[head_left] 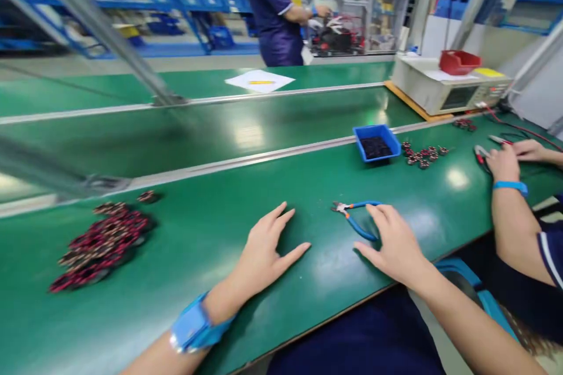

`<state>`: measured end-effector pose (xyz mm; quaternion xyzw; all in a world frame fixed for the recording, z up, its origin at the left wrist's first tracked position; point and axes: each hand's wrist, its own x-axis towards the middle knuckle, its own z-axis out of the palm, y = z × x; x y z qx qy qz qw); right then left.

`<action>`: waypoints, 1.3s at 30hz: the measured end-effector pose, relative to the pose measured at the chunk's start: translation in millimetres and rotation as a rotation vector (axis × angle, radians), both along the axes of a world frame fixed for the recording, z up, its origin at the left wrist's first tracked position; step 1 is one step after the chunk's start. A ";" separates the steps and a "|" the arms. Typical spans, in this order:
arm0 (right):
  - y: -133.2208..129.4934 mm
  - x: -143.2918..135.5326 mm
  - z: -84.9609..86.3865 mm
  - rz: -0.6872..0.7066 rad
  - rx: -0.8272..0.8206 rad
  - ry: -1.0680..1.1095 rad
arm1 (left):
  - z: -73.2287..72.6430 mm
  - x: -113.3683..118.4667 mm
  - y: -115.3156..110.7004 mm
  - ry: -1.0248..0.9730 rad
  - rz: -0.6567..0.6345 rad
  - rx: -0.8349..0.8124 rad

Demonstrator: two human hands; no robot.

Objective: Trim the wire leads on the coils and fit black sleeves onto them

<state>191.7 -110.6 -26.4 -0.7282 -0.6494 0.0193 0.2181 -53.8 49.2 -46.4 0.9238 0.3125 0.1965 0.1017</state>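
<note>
My left hand (266,252) is over the green bench with its fingers spread and nothing in them. A blue band circles that wrist. My right hand (393,243) has thumb and fingers apart beside a pair of cutting pliers (361,229) with blue and orange handles. Its fingertips overlap the upper handle's end; whether they touch it I cannot tell. The pliers lie with jaws apart, pointing left. To the left is a heap of red and copper-coloured wound coils (105,240), with one loose coil (148,195) behind it.
A blue tray (377,158) of small black parts stands behind the pliers, with several more coils (424,155) to its right. A co-worker's hands (505,161) are near red-handled pliers (481,155) at far right. Behind are a bench instrument (448,88), paper (240,81) and another person (275,12).
</note>
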 end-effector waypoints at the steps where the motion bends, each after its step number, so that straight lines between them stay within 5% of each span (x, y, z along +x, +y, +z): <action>1: 3.0 -3.5 -1.3 -0.014 -0.029 -0.023 | -1.3 -0.6 1.1 0.009 -0.004 0.026; 6: 34.5 -19.4 -4.0 -0.004 -0.104 -0.053 | -2.5 -5.7 4.8 0.068 0.013 0.113; 10: 49.1 1.1 -3.2 -0.053 -0.124 -0.057 | -2.3 0.1 10.3 0.065 0.022 0.123; 15: 78.4 12.8 -0.2 -0.043 -0.084 -0.016 | 7.7 39.0 15.6 -0.056 -0.043 0.045; 20: 90.4 19.5 16.3 -0.036 0.162 0.133 | 15.8 85.2 15.6 -0.112 -0.109 0.042; 23: 83.3 73.0 19.2 -0.282 0.358 0.244 | 10.8 100.3 19.1 0.009 -0.206 0.074; 27: 82.1 173.5 3.7 -0.858 0.510 0.428 | 1.3 106.3 39.6 0.080 -0.250 0.107; 30: 91.7 222.5 -11.7 -1.013 0.511 0.526 | -2.3 104.4 60.4 0.041 -0.170 0.119; 33: 105.6 243.3 -21.1 -0.955 0.506 0.592 | -3.2 101.5 74.2 0.033 -0.071 0.146; 39: 133.3 264.9 -21.6 -0.576 0.415 0.731 | -2.4 98.7 76.4 0.052 0.073 0.200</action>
